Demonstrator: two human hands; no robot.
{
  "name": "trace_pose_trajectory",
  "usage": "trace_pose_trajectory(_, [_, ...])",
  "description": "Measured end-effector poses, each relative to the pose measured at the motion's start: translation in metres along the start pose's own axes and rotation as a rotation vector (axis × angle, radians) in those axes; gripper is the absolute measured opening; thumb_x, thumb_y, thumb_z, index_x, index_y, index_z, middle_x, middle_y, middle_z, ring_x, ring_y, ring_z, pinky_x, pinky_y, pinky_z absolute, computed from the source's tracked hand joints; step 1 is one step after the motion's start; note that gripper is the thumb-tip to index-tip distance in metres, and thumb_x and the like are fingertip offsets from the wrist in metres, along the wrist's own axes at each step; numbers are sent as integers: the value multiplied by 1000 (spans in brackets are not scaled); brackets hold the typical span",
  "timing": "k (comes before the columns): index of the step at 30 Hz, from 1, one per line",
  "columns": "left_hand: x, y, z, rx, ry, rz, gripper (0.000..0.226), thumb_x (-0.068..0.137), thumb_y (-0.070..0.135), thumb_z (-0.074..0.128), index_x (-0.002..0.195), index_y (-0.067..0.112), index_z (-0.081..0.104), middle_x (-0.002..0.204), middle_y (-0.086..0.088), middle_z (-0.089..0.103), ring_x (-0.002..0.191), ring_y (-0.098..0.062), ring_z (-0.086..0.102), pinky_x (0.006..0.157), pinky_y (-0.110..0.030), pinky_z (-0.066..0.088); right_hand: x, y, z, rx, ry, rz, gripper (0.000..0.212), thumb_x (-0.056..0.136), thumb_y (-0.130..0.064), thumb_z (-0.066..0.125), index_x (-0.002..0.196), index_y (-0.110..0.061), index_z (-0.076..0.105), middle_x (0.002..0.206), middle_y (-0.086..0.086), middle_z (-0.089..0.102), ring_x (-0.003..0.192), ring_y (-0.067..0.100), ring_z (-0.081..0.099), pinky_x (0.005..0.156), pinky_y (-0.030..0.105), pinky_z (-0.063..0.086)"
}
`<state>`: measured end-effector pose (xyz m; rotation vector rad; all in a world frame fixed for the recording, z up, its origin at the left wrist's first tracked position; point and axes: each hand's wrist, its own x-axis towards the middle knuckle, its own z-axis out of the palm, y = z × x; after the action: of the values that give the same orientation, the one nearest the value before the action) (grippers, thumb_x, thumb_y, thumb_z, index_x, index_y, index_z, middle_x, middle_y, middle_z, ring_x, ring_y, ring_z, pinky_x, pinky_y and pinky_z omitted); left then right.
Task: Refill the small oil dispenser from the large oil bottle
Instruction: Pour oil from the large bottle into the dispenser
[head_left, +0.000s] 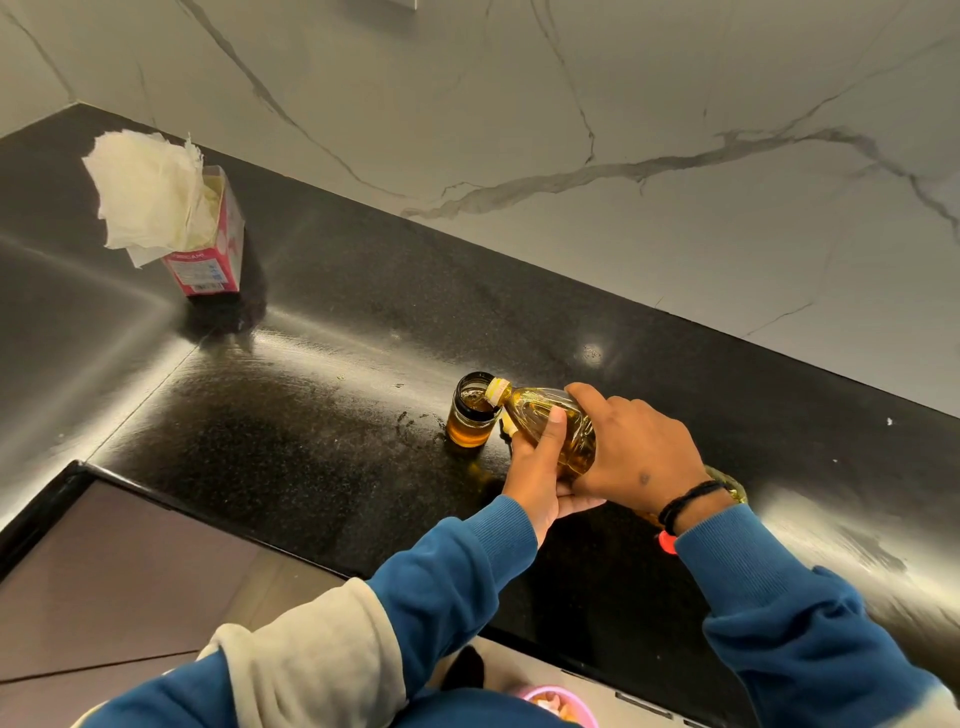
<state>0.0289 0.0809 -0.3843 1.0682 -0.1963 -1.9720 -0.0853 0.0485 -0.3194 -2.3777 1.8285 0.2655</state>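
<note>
A small glass jar, the oil dispenser (471, 420), stands open on the black counter (322, 395), part full of amber oil. The large clear oil bottle (545, 415) lies tilted over it, its yellow-ringed mouth resting at the jar's rim. My left hand (537, 467) grips the bottle from below, thumb up along its side. My right hand (631, 447) grips the bottle's body from above. The bottle's base is hidden behind my right hand.
A pink tissue box (208, 249) with white tissue sticking out stands at the back left. Small oil spots lie on the counter left of the jar. A marble wall (571, 130) backs the counter. The counter's front edge runs below my arms.
</note>
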Motion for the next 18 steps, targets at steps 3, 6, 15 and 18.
trace_pose_trajectory(3, [0,0,0,-7,1,-2,65,93,52,62,151,43,33,141,-12,58,119,-37,65,90,-59,59,0,1,-1,-2,0,-2,99,67,-69,69,145,-38,17,118,-1,61,106,20,60,80,38,58])
trace_pose_trajectory(6, [1,0,0,-13,3,-7,69,91,52,64,151,43,31,142,-12,57,120,-38,64,89,-59,59,0,1,0,2,-1,-5,100,66,-71,69,145,-39,17,119,-1,61,105,20,60,81,39,58])
trace_pose_trajectory(15, [0,0,0,-2,-4,0,68,93,52,62,152,42,30,142,-12,57,120,-37,64,89,-58,59,0,1,0,4,3,-10,99,68,-68,70,146,-38,18,119,-1,61,106,19,60,81,38,58])
trace_pose_trajectory(18, [0,0,-1,4,-1,1,77,85,56,66,152,42,31,142,-13,57,121,-38,64,87,-56,60,0,1,1,9,0,-12,99,68,-68,71,146,-38,17,119,-1,61,106,19,60,81,39,59])
